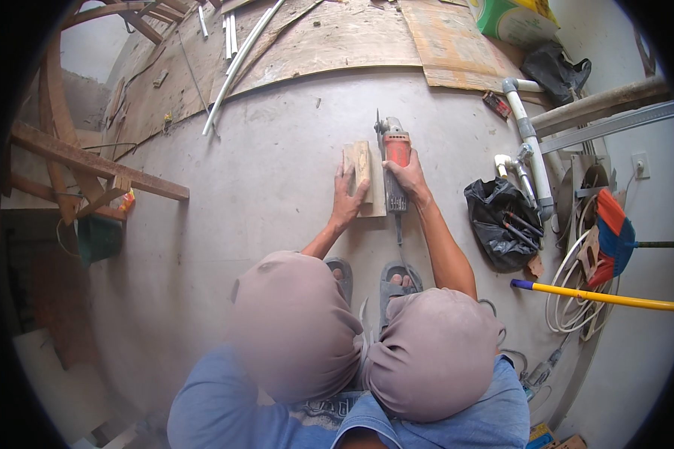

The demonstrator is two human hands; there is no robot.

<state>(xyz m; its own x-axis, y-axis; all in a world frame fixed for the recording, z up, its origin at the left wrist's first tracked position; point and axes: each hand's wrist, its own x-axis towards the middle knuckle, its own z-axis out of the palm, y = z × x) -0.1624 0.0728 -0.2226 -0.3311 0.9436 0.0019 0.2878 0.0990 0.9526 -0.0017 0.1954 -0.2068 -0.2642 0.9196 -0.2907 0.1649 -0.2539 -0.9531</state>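
Observation:
On the floor in front of my feet, my left hand (347,200) is closed around a narrow wood strip (362,159). That strip lies on top of a wider flat board (378,203). Just to the right, my right hand (409,178) grips the body of a red and dark angle grinder (398,153). Its disc (378,124) shows nearly edge-on at the far end, beside the board's far right corner. The cord (399,228) runs back from the grinder toward my right foot. Whether the disc is spinning cannot be told.
Plywood sheets (337,45) cover the far floor, with white pipes (240,63) on them. Wooden framing (97,161) and a green bucket (101,238) stand left. At right are a black bag (502,224), white pipework (528,135), a yellow pole (606,297) and coiled cable (565,303).

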